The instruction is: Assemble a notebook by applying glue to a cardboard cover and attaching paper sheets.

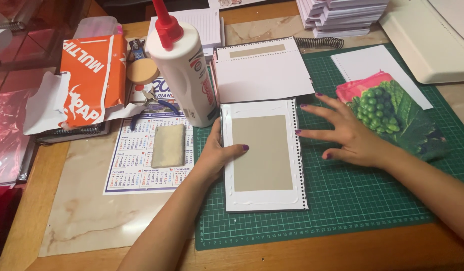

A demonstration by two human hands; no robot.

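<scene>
A white punched cover sheet (264,155) with a grey-beige board panel glued in its middle lies flat on the green cutting mat (352,200), just left of the frame's centre. A row of small holes runs down its right edge, and wet white glue shows along its borders.

The left hand (219,150) comes in from the lower left and rests on the sheet's left edge. Its thumb lies across the white margin with the tip just touching the board panel, while the other fingers are tucked at or under the edge, out of sight. It pinches the sheet lightly rather than closing into a fist.

The right hand (344,138) enters from the lower right and lies palm down on the mat, fingers spread wide and holding nothing. Its fingertips point left and stop just short of the punched edge, close but apart from it.

A white glue bottle (184,70) with a red nozzle stands just above and left of the sheet. Beside it, on a printed calendar (136,160), lies a pale rectangular block (168,145). A printed cover with green grapes (392,110) lies right of the open hand, and a second white sheet (264,75) sits above the first.
</scene>
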